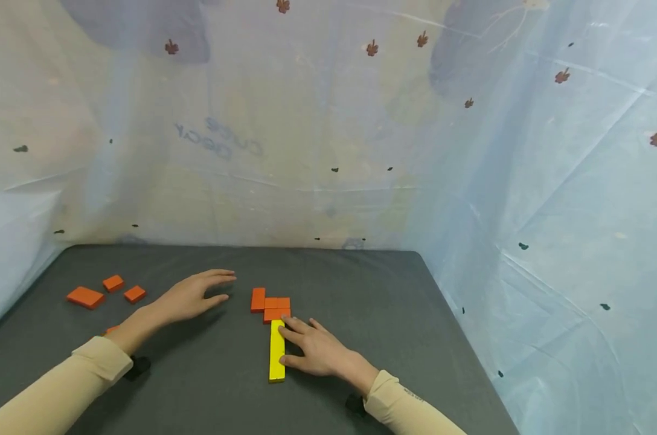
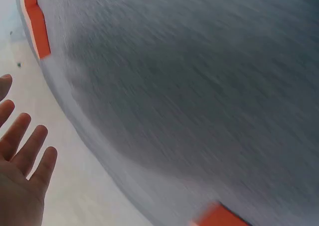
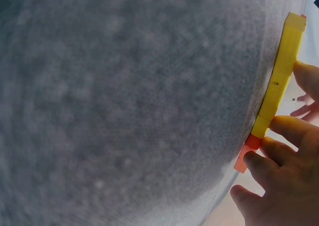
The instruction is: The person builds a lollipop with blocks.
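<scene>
Head view shows me the right hand [image 1: 317, 350] with spread fingers, not clenched; its fingertips and thumb rest along the right side of the yellow bar [image 1: 276, 356] and reach the orange block [image 1: 273, 315] at its far end. I suppose this light touch keeps both pieces in line, because I see no real grip. The left hand [image 1: 189, 299] is released and holds nothing; its shadow suggests that it hovers. The bar lies flat on the dark table [image 1: 214, 386], its far end against that block, like a stem. Beyond the block sit two small orange blocks [image 1: 277, 302], and a taller piece [image 1: 258, 300] stands to their left. Three loose blocks [image 1: 86, 297] lie well apart at the left, perhaps to leave working room. Behind everything hangs a plastic sheet [image 1: 307, 121].
</scene>
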Demonstrator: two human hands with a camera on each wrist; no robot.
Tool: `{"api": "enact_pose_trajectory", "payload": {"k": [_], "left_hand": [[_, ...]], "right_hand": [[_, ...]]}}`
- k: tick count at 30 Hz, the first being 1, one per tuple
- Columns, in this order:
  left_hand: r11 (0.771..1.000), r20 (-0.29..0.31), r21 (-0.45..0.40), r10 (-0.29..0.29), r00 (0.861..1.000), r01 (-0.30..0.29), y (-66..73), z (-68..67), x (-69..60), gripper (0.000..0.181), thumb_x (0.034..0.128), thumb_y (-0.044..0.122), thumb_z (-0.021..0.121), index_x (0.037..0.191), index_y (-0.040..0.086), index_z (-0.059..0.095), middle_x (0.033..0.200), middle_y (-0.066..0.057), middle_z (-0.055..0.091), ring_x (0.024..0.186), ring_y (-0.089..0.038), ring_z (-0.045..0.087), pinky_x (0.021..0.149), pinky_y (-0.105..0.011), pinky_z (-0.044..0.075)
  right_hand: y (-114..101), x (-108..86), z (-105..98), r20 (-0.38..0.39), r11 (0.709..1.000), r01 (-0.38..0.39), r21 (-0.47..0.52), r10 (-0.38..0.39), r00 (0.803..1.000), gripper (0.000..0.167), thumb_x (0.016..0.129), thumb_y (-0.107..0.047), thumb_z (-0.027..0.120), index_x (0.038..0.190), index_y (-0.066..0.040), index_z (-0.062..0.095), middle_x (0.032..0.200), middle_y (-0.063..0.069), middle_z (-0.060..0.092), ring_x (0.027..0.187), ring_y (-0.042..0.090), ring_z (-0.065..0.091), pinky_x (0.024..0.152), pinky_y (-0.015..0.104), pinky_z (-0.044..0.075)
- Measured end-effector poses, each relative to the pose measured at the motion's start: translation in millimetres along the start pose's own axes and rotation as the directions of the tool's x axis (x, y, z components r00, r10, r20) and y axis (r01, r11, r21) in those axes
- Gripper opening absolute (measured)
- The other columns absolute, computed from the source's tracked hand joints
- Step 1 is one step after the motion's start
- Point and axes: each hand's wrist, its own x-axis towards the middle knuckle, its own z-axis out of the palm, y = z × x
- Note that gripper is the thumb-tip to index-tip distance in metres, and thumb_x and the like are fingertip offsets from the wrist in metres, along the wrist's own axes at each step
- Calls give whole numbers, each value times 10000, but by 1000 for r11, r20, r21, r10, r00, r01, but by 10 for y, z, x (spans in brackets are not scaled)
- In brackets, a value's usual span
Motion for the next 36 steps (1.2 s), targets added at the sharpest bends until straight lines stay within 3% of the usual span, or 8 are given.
{"api": "enact_pose_trajectory", "payload": {"k": [8, 21, 24, 29, 36], "left_hand": [[999, -48, 13, -43, 998, 44, -170, -246, -441, 511, 981, 165, 745, 1452, 33, 598, 1503, -205, 534, 1339, -452, 533, 985, -631, 505], [991, -83, 95, -87, 993, 95, -419, -450, -1100, 502, 934, 205, 802, 1388, 47, 658, 1414, -180, 617, 1243, -449, 602, 890, -587, 554], [990, -97, 103, -90, 991, 100, -459, -472, -1212, 489, 925, 224, 812, 1366, 58, 678, 1384, -166, 644, 1212, -421, 631, 868, -567, 565], [984, -57, 101, -142, 988, 148, -495, -502, -1370, 438, 944, 289, 790, 1322, 81, 715, 1339, -150, 666, 1187, -405, 645, 857, -568, 570], [975, -10, 165, -151, 988, 151, -525, -504, -1474, 378, 901, 291, 827, 1234, 121, 770, 1230, -60, 710, 1069, -325, 698, 772, -478, 594]], "right_hand": [[0, -6, -14, 0, 1000, 10, 2, -10, 1000, 684, 1055, -513, 565, 1625, -179, 387, 1716, 9, 250, 1559, 185, 285, 1254, 550, 233], [-27, -11, -27, 16, 1000, -18, 10, 18, 1000, 691, 1050, -523, 569, 1631, -203, 374, 1716, -10, 248, 1561, 191, 282, 1258, 545, 227], [-18, -18, -25, 13, 1000, -21, 10, 21, 1000, 691, 1050, -519, 571, 1631, -201, 375, 1716, -11, 245, 1561, 189, 283, 1259, 541, 226], [-8, -23, -19, 1, 1000, -10, 5, 10, 1000, 688, 1050, -516, 572, 1627, -191, 384, 1714, -3, 255, 1559, 200, 288, 1254, 551, 235], [-7, 1, 7, -1, 1000, -3, 19, 3, 1000, 689, 1049, -520, 570, 1625, -189, 389, 1714, 3, 258, 1562, 205, 282, 1250, 565, 234]]}}
